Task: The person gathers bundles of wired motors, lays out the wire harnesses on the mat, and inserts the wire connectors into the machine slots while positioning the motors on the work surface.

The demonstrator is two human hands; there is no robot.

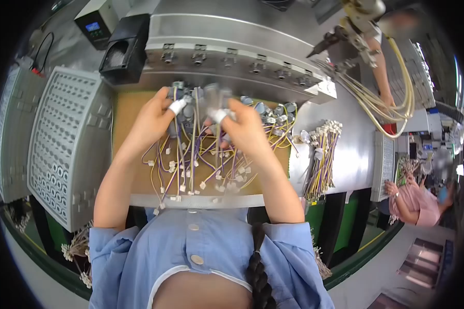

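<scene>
My left hand (153, 117), with white tape round its thumb, is closed on a small grey wired part (179, 86) above the brown work mat (126, 110). My right hand (244, 129), its thumb also taped, is closed on another grey wired part (216, 95), which is smeared by motion. Purple, yellow and white wires with small white connectors (172, 167) hang below both hands and spread over the mat. Several more grey parts (260, 107) lie in a heap just right of my right hand. The fingertips are partly hidden behind the thumbs and wires.
A metal fixture (232, 38) with a row of clamps spans the back. A light grey tray (69, 113) with rows of holes leans at left, near a black box (131, 38). Bundled wires (322, 159) lie at right. Co-workers' arms (381, 77) show at right.
</scene>
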